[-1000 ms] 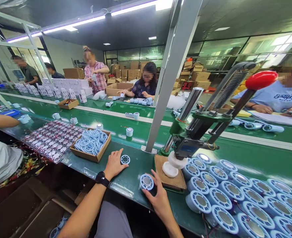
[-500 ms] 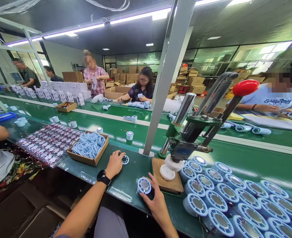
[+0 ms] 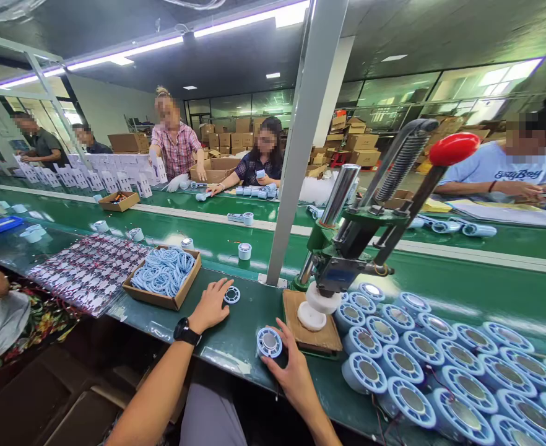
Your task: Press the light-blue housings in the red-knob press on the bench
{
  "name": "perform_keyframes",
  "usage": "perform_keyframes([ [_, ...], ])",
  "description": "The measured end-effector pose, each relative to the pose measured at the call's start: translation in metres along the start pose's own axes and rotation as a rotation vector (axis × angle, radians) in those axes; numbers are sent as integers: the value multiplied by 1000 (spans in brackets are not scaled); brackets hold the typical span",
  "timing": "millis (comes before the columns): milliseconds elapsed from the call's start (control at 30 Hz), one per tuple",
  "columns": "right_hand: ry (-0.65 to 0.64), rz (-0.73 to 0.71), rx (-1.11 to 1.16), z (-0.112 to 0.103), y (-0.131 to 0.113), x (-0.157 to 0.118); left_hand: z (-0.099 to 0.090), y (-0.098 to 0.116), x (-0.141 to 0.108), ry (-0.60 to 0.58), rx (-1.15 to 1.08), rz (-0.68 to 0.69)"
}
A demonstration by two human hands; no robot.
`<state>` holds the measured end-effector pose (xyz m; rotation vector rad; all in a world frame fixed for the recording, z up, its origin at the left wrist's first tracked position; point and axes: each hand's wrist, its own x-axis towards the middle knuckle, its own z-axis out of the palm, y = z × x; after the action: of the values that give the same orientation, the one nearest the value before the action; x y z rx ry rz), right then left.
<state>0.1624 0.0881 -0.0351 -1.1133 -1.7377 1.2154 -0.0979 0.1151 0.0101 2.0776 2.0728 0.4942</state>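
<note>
My left hand, with a black watch on its wrist, lies palm down on the green bench, fingers stretched out. Its fingertips are at the edge of a flat light-blue slotted ring. Nearer to me, my right hand curves its thumb and fingers around a light-blue round housing with a metal disc in its top. The housing stands on the bench, a short wire hanging below it. Beside my right hand is a lever press with a red knob; its white pad sits above a white round seat.
Many similar housings crowd the bench at right. A cardboard box of light-blue rings stands left, beside a sheet of wired parts. A metal post rises ahead. Across the green belt, several people work.
My left hand's fingers have flattened and spread a little beside the ring. My right hand stays around the housing. The view has shifted slightly.
</note>
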Motion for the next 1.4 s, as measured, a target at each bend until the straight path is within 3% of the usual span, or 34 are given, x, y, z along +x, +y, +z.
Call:
perform_keyframes([
  [100, 5, 4, 4, 0, -1, 0, -5, 5, 11, -94, 33, 47],
  [300, 2, 11, 15, 0, -4, -2, -12, 8, 9, -29, 94, -136],
  [533, 16, 15, 21, -1, -5, -1, -12, -3, -6, -151, 21, -8],
  [800, 44, -27, 16, 0, -2, -1, 6, 1, -8, -79, 1, 95],
  [1033, 46, -50, 18, 1, -3, -2, 11, 12, -3, 44, -36, 6],
  [1133, 29, -33, 14, 0, -5, -2, 9, 24, -6, 61, -76, -2],
  [1233, 27, -41, 21, 0, -5, -2, 6, 47, -20, 49, -265, 4],
  [1333, 55, -95, 33, 1, -4, -2, 3, 79, -41, -18, -483, 102],
  [1400, 69, -142, 36, 1, -3, -2, 3, 97, -52, -52, -474, 181],
])
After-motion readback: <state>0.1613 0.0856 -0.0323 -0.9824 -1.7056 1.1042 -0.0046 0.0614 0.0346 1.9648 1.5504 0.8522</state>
